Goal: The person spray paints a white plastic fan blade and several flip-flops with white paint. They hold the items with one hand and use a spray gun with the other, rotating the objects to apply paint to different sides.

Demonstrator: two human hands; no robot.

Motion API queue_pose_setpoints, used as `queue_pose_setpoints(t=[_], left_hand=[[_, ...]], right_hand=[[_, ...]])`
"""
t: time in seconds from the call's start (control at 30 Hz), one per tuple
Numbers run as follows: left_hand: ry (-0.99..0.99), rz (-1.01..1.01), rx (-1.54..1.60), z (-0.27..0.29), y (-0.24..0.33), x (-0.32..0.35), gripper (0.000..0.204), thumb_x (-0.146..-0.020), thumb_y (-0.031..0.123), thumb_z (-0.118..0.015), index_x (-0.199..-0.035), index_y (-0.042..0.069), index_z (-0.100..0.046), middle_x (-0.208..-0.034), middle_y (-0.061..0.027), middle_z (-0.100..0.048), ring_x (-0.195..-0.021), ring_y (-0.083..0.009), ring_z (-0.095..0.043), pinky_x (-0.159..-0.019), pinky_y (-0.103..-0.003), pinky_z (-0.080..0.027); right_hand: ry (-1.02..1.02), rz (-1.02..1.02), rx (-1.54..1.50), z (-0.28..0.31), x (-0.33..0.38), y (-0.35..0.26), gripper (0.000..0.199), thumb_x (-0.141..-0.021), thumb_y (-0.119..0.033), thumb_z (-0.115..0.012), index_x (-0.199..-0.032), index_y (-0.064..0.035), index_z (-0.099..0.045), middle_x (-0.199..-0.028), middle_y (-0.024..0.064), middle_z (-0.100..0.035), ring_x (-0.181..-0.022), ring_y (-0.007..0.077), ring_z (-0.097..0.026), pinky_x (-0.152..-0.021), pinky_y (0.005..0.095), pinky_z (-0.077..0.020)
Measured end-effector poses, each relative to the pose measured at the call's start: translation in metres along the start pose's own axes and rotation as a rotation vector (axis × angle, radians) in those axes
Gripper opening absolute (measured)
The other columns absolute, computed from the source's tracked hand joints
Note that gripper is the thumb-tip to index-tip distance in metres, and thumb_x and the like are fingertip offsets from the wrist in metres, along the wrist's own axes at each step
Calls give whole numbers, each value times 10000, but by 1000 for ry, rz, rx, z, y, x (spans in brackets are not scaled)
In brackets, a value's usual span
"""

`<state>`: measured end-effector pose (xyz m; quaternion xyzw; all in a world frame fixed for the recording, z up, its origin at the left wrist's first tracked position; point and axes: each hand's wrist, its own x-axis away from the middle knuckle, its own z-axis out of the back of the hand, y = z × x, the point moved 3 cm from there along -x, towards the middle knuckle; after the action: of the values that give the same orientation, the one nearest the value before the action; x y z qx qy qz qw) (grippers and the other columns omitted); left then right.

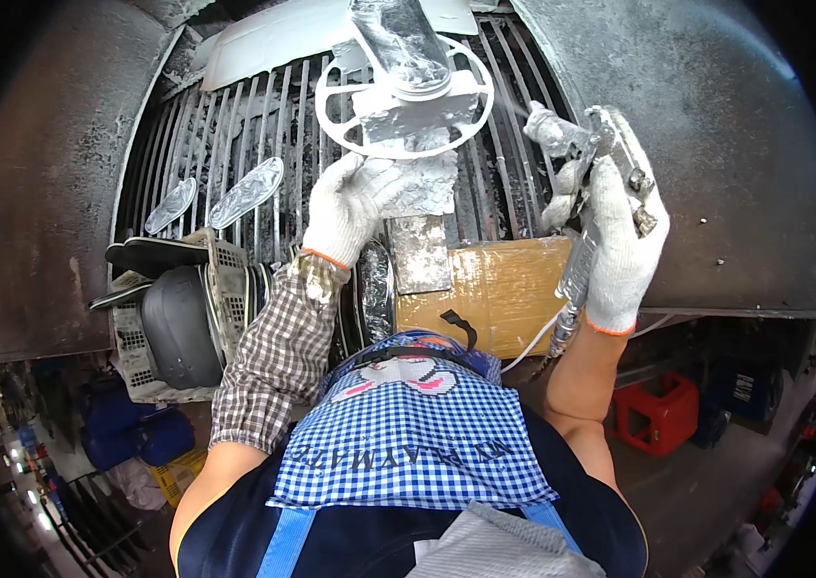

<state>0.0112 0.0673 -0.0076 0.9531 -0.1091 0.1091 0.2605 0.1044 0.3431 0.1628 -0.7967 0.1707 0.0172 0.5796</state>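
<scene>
The right hand (621,231), in a white knitted glove with an orange cuff edge, is clenched around a metal spray gun (571,144). The gun is crusted with white at its front end, which points to the upper left, toward the wheel. A white hose (535,342) runs below the gun's handle.

The left hand (340,207), gloved alike, is at the lower rim of a white spoked wheel (403,153). Its fingertips are partly hidden; whether they grasp the rim or only rest against it cannot be told. A checked sleeve (268,361) covers the left forearm.

The wheel is at the top centre, over a slatted rack (280,144). On the wheel lies a dark, round-ended piece (403,48) streaked with white. Below the wheel's lower rim is a white-crusted slab (424,183), with a metal plate (422,255) nearer the person.

Two sole-shaped pieces (246,193) lie apart on the slats, left of the left hand. Nearer the person on that side is a pale plastic crate (230,289) holding dark pieces. A tan cardboard box (514,279) lies between the forearms, beyond the blue checked apron (408,448)
</scene>
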Motion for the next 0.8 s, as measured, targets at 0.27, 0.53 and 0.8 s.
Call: queue_pose_setpoints(t=[0.27, 0.53, 0.8], left_hand=[[-60, -71, -89, 13, 26, -4, 506, -979, 303, -640, -1323, -59, -559, -1391, -302, -587, -1248, -444, -613, -1046, -548, -533], [-34, -102, -116, 2, 52, -5, 571, -1004, 378, -599, -1349, -54, -455, -1514, -345, -462, -1344, -516, -520, -1101, -636, -461], [37, -138, -112, 11, 73, -23, 488, -983, 406, -630, -1230, 8, -494, -1357, -332, -560, -1247, -506, -578, -1034, -638, -500]], right_hand=[[-67, 17, -9, -5, -5, 11, 463, -1028, -52, -618, -1475, 34, -534, -957, 87, -716, -714, 80, -632, -637, 232, -528], [-113, 58, 23, -18, -10, 18, 492, -1010, -74, -660, -1472, 45, -537, -1004, 83, -740, -737, 75, -661, -670, 230, -544], [-109, 55, 56, -25, -16, 28, 469, -998, -93, -686, -1434, 44, -582, -1071, 84, -745, -878, 79, -673, -780, 234, -543]])
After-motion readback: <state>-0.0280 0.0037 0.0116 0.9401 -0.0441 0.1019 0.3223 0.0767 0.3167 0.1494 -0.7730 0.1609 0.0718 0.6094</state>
